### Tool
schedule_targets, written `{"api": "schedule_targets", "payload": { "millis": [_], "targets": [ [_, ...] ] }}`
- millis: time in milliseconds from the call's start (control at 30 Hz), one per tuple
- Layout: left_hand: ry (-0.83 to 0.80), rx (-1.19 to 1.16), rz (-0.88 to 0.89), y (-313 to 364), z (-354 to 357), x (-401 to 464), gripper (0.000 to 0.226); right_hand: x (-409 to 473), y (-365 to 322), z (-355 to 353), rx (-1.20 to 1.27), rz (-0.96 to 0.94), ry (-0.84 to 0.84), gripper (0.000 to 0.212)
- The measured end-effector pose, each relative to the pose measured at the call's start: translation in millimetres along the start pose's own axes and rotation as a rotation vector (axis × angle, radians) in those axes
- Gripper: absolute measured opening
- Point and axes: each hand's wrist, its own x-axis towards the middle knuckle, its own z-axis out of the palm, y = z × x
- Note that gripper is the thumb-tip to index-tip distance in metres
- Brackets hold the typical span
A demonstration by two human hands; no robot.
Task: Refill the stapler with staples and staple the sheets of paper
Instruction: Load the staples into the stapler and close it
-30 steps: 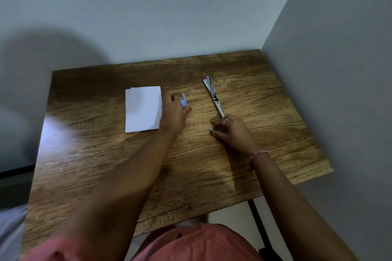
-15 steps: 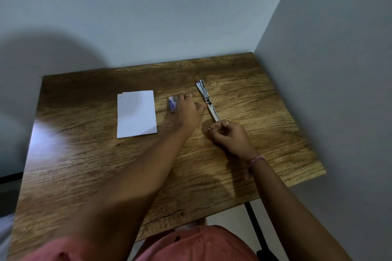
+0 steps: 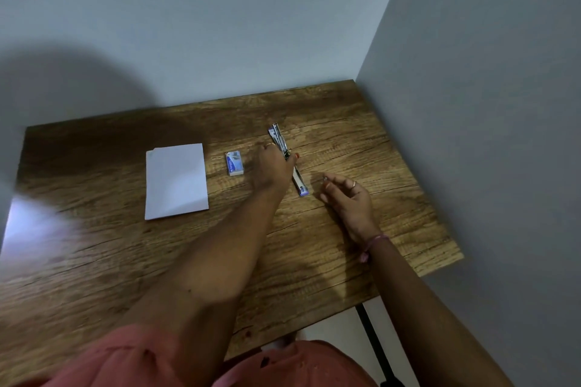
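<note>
A metal stapler [image 3: 300, 184] lies folded open flat on the wooden table [image 3: 314, 261], running from far left to near right. My left hand [image 3: 272, 166] reaches over its middle, with fingers on one side and the thumb on the other, closed around the hinge part. My right hand [image 3: 347, 198] rests on the table just right of the stapler's near end, fingers loosely curled and apart, apart from the stapler. A small blue and white staple box [image 3: 235, 163] lies left of the left hand. White sheets of paper [image 3: 176, 181] lie further left.
The table stands in a corner, with a wall behind it and another along its right edge. A black table leg [image 3: 372, 342] shows below the near edge. My pink-clothed lap [image 3: 283, 364] is at the bottom.
My left hand let go of the staple box and moved right onto the stapler. My right hand left the stapler's near end, shifted right and opened. The view tilted slightly.
</note>
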Motion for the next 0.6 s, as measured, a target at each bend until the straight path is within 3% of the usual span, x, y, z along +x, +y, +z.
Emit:
{"api": "schedule_targets", "payload": {
  "millis": [333, 600],
  "targets": [
    [0.024, 0.010, -0.011, 1, 0, -6, 0.034, 3, 5, -3, -0.052, -0.008, -0.070, 0.019],
    [-0.057, -0.093, 0.254, -12, -21, -18, 0.025, 2, 4, -2, -0.030, -0.015, -0.059, 0.021]
  ]
}}
